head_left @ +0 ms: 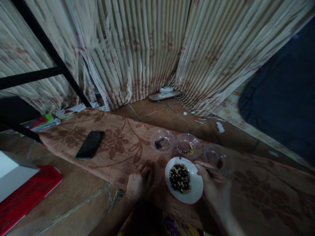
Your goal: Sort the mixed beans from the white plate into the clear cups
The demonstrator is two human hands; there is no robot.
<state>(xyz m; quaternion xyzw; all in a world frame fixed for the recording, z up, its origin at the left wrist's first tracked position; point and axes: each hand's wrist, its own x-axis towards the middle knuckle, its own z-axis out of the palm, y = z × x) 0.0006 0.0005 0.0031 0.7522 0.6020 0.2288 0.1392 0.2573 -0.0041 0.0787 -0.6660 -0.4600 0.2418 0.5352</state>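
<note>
A white plate (195,193) with a red rim lies on a brown flowered cloth (118,144) and holds a heap of mixed dark and pale beans (180,178). Behind it stand three clear plastic cups: one (162,141) with dark bits, one (188,146) with pale grains, one (218,159) with a few dark bits. My left hand (139,183) rests on the cloth left of the plate, fingers curled into a loose fist. My right hand (211,185) is at the plate's right edge, fingers reaching toward the third cup; it is blurred.
A black phone (90,144) lies on the cloth to the left. A red and white object (22,186) sits on the tiled floor at far left. Striped curtains (137,49) hang behind, with a sandal (164,94) at their foot. A dark mass (283,95) fills the right.
</note>
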